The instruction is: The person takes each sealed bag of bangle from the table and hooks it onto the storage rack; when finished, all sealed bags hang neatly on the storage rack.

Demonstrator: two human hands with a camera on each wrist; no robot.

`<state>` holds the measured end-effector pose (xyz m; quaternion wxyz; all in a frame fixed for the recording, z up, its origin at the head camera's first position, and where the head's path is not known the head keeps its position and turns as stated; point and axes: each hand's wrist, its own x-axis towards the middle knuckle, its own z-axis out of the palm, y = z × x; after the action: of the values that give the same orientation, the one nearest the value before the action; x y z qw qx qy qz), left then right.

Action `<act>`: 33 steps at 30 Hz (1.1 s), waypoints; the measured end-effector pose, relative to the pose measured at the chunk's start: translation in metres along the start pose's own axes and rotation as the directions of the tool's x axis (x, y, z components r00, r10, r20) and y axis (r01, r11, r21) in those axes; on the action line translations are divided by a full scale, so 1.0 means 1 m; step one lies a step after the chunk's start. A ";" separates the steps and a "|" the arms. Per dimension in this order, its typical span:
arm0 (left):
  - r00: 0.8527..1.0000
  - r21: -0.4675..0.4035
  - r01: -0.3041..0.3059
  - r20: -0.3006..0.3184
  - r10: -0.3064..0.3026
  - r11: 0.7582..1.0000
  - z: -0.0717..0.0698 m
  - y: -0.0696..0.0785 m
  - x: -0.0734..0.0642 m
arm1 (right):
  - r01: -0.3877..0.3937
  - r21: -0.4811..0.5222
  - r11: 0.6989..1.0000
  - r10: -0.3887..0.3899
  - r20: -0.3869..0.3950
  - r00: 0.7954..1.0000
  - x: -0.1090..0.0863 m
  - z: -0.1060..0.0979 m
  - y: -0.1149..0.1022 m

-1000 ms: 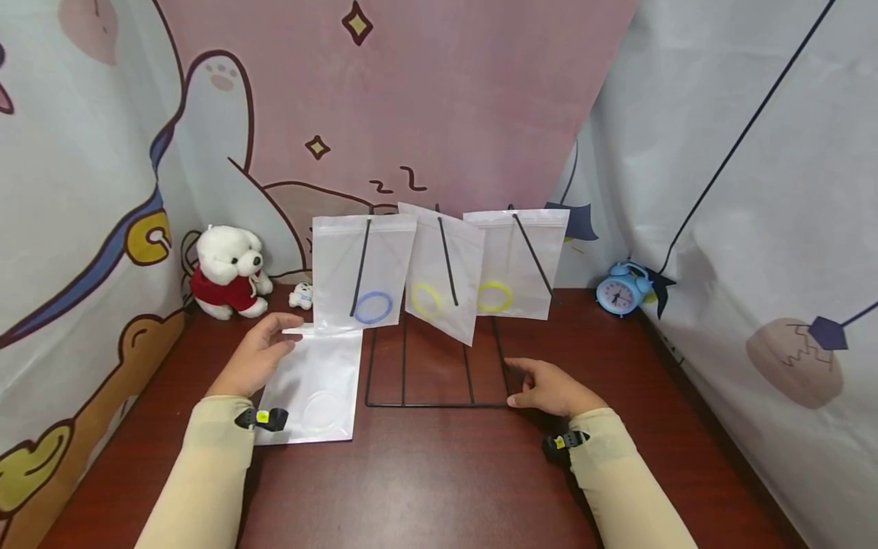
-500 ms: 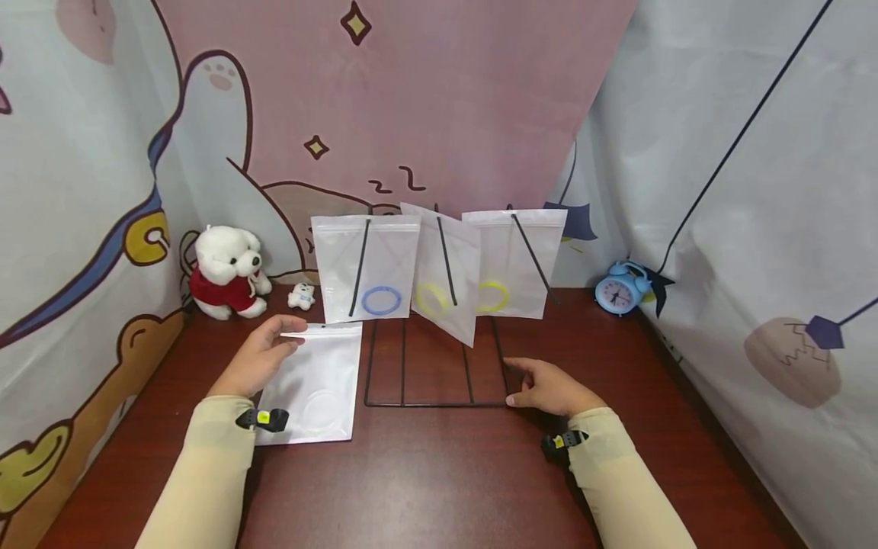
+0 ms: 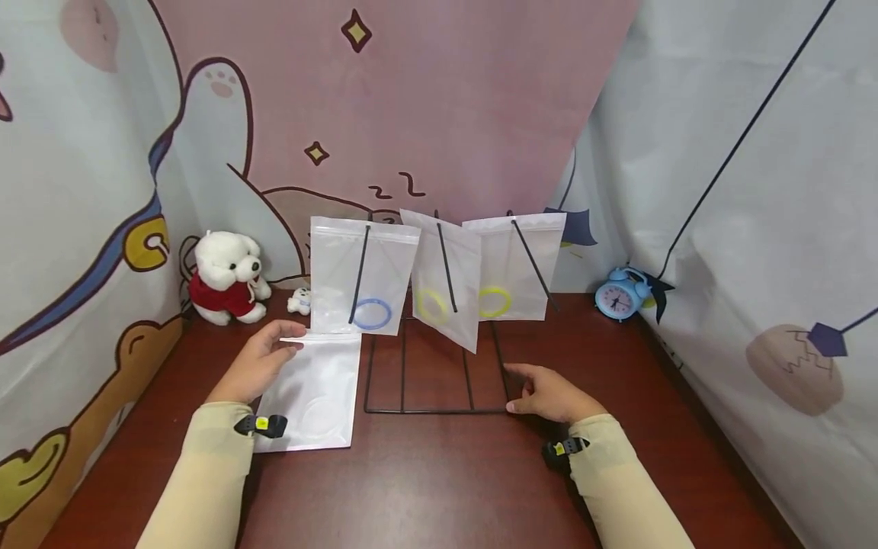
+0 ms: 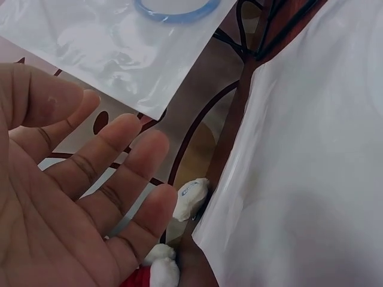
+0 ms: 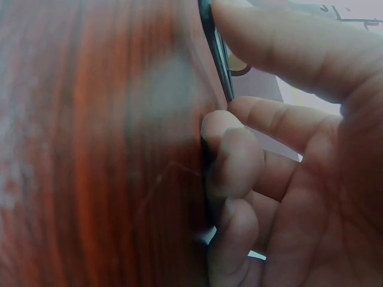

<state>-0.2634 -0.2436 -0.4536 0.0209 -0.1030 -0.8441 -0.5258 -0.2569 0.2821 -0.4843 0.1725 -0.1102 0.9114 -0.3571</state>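
Note:
In the head view a black wire rack [image 3: 439, 412] stands on the table, with white zip bags hanging from its prongs. The left bag [image 3: 336, 267] has a blue ring mark; the middle bag [image 3: 456, 267] and right bag [image 3: 528, 267] have yellow ones. Left of the rack a white zip bag [image 3: 315, 389] lies flat, a faint round mark on it. My left hand [image 3: 257, 362] hovers at its top left edge; the left wrist view shows its loosely bent fingers [image 4: 140, 158] holding nothing. My right hand [image 3: 552, 393] touches the rack's right side bar with thumb and forefinger.
A white plush dog [image 3: 229, 274] in red sits at the back left, beside a tiny white dog figure [image 3: 299, 301]. A blue alarm clock [image 3: 620, 293] stands at the back right. Printed cloth hangs around the brown table [image 3: 425, 480].
The bag with the blue ring mark has swayed slightly on its prong. Both hands stay where they were. The head view has tipped up a little.

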 end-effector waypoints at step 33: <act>1.000 0.024 0.004 0.000 -0.004 1.000 0.000 -0.008 -0.003 | 0.022 -0.018 1.000 -0.022 -0.002 1.000 0.001 0.000 0.004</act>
<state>-0.2621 -0.2479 -0.4610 0.0210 -0.1010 -0.8504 -0.5159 -0.2579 0.2844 -0.4874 0.1667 -0.1212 0.9134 -0.3509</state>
